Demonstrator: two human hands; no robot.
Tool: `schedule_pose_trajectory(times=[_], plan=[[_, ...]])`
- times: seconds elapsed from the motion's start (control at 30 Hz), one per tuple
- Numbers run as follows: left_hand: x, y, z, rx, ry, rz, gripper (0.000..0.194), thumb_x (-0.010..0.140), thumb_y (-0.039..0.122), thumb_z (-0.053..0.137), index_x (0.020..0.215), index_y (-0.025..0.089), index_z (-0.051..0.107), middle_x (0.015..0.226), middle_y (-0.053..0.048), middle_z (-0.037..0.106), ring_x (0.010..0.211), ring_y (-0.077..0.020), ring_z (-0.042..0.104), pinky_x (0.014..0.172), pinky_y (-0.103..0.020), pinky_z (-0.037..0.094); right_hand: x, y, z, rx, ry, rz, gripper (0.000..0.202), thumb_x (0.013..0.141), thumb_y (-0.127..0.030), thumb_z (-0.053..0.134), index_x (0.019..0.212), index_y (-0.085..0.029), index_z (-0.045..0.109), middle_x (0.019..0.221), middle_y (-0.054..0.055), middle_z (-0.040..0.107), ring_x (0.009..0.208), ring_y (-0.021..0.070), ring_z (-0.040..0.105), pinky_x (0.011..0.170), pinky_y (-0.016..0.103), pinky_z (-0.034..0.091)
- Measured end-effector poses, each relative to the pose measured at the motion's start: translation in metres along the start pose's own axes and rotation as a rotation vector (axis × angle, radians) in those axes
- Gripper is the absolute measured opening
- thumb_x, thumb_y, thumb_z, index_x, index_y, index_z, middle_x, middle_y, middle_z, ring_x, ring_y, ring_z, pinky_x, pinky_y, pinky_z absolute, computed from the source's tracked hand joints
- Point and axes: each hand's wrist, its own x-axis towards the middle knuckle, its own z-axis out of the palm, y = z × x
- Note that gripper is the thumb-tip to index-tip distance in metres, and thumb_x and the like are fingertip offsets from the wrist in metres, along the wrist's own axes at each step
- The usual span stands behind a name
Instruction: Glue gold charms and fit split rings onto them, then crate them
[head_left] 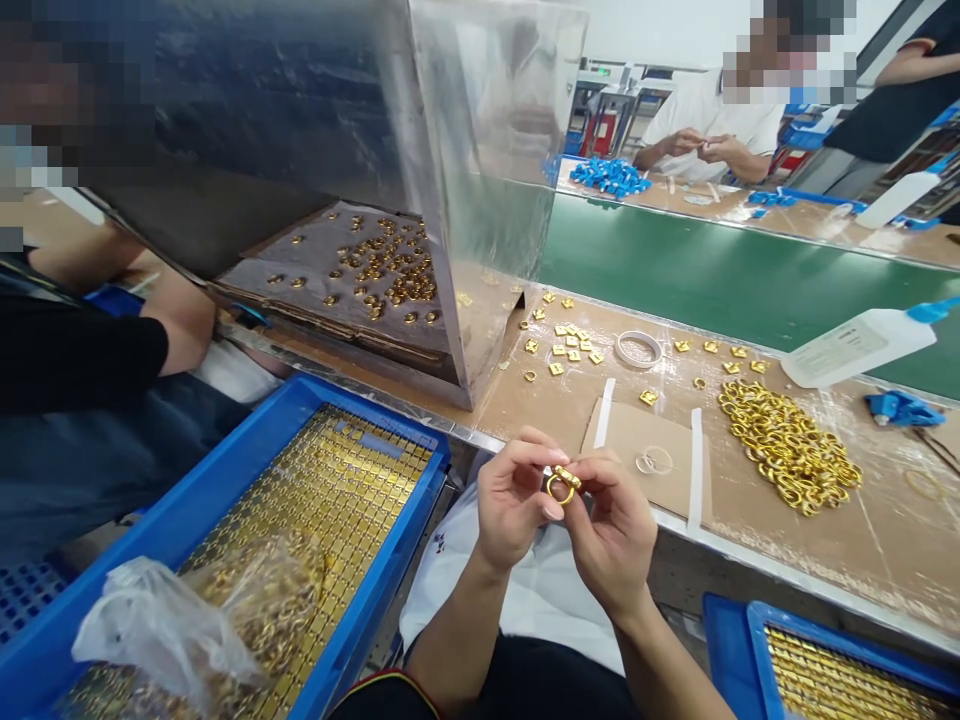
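Observation:
Between both hands, above my lap at the bench's front edge, is a gold ring (559, 489) with a flat gold top piece. My left hand (514, 500) pinches it from the left, and my right hand (611, 520) grips it from the right with thumb and fingertips. Just beyond my hands lies a brown cardboard sheet (619, 440) held by white tape strips, with a small clear round piece (654, 460) on it. Loose square gold pieces (574, 340) are scattered on the bench. To the right is a heap of gold rings (787, 445).
A metal box (442, 200) with gold pieces inside stands left. A blue tray (382, 425) of gold pieces and a plastic bag (150, 620) sit below it; another blue tray (761, 640) is lower right. White bottle (855, 345), tape roll (638, 349). Co-workers sit left and across the green belt (675, 255).

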Motion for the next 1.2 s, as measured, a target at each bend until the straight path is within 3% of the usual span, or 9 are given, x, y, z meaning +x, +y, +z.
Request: schedule_pose_trajectory(times=[0.17,0.43,0.67,1.0,1.2], plan=[[0.0,0.005,-0.006,0.122,-0.045,0.062,0.04,0.075,0.052,0.082,0.104,0.026,0.077,0.091,-0.003,0.063,0.078,-0.014,0.059,0.066,-0.023,0.048,0.002,-0.004,-0.003,0.088,0.0,0.067,0.008,0.096,-0.028,0.064,0.092,-0.022,0.064,0.078,0.001,0.058,0.068,0.0135,0.056,0.057,0.024,0.046],[0.013,0.012,-0.032,0.277,-0.276,0.172,0.032,0.085,0.038,0.078,0.114,0.027,0.075,0.09,-0.004,0.065,0.076,-0.0142,0.06,0.066,-0.024,0.048,0.01,-0.009,-0.012,0.436,-0.248,0.503,0.029,0.091,-0.047,0.07,0.085,-0.019,0.063,0.074,-0.001,0.057,0.055,0.0088,0.047,0.049,0.02,0.041],[0.01,0.01,-0.031,0.254,-0.214,0.154,0.025,0.084,0.038,0.079,0.103,0.025,0.072,0.092,-0.004,0.06,0.084,-0.0161,0.057,0.072,-0.026,0.047,0.008,0.001,-0.007,0.656,-0.339,0.693,0.039,0.087,-0.056,0.071,0.084,-0.018,0.063,0.063,-0.004,0.05,0.052,0.0085,0.04,0.049,0.021,0.035],[0.011,0.016,-0.033,0.379,-0.271,0.109,0.034,0.085,0.053,0.073,0.091,0.02,0.067,0.101,-0.009,0.06,0.092,-0.0218,0.058,0.081,-0.034,0.05,0.014,0.002,-0.011,0.812,-0.459,0.883,0.044,0.085,-0.056,0.075,0.075,-0.017,0.056,0.054,-0.008,0.042,0.044,0.0037,0.028,0.043,0.019,0.018],[0.011,0.02,-0.033,0.397,-0.301,0.113,0.026,0.089,0.045,0.071,0.095,0.02,0.069,0.103,-0.01,0.063,0.095,-0.0222,0.059,0.085,-0.035,0.05,0.017,0.001,-0.009,0.985,-0.53,0.993,0.048,0.08,-0.057,0.079,0.071,-0.017,0.053,0.051,-0.011,0.035,0.042,0.0025,0.021,0.04,0.018,0.014]])
